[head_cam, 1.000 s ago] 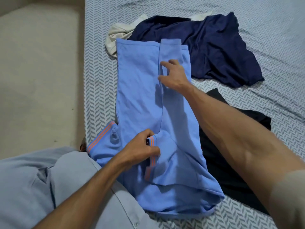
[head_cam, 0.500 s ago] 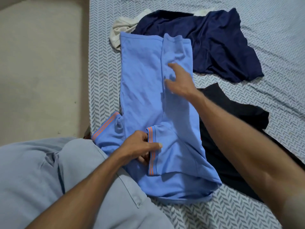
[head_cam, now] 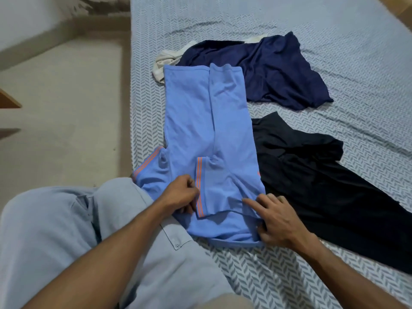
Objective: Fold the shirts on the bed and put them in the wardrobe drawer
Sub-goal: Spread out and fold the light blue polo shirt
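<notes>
Head view, looking down at the bed (head_cam: 334, 41): the left hand (head_cam: 180, 194) has its fingers curled in, and its grip pinches the light blue shirt (head_cam: 200, 121) right beside the orange-striped sleeve cuff (head_cam: 199, 186) that has been folded across the shirt's middle. The right hand (head_cam: 278, 219) sits on the shirt's right corner at the collar end, forefinger stretched out flat along the cloth while the other fingers curl around the folded edge, so it looks to be gripping that edge too.

That blue shirt is the landmark. It lies lengthwise near the bed's left edge, its right side already turned in over the centre, its left sleeve (head_cam: 148, 168) spread out toward the floor (head_cam: 66, 108). Touching its right side is a black shirt (head_cam: 312, 170), crumpled and unfolded. Beyond its far end lies a navy shirt (head_cam: 256, 70), loose, with a cream garment (head_cam: 165, 62) peeking out from under it, just at the blue shirt's far left corner.

I would judge the work to be early: one shirt is mid-fold, three wait, and no drawer shows. The next move seems to call for bringing the left sleeve and side in over the centre to match, then doubling the shirt end to end, keeping the tucked sleeve from slipping loose.
</notes>
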